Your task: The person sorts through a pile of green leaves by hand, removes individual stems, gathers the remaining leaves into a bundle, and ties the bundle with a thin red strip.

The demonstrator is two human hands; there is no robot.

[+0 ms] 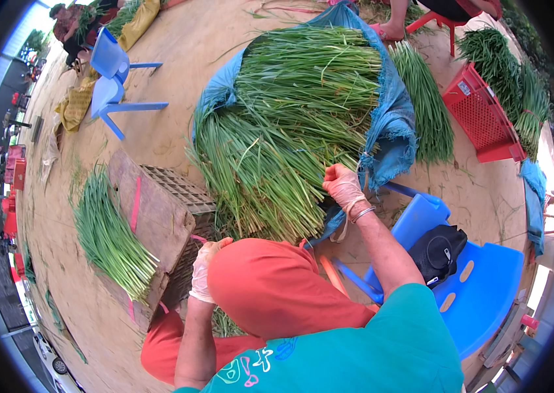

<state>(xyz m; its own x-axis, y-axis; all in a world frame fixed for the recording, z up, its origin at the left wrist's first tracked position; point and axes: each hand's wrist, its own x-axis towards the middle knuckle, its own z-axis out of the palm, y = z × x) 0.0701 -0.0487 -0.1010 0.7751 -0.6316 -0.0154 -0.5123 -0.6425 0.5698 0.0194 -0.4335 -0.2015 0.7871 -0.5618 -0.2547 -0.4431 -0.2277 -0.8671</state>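
Observation:
A big heap of garlic chives [303, 98], long green leaves with pale stems, lies in an opened blue woven sack [388, 141] in front of me. My right hand [344, 185], in a thin pale glove, is closed at the stem ends along the heap's right side; what its fingers hold is too small to make out. My left hand [206, 265], gloved too, is closed beside my knee, near the board's edge; the knee partly hides it. A loose bunch of chives [116, 232] lies on the wooden board [152, 209] at my left, with pink straps [136, 203] under it.
The board rests against a plastic crate [182, 187]. Right of me stands a blue chair [480, 301] with a black bag [435, 252]. Farther off are another blue chair [110, 82], more chives [421, 98], a red basket [483, 114] and other seated people.

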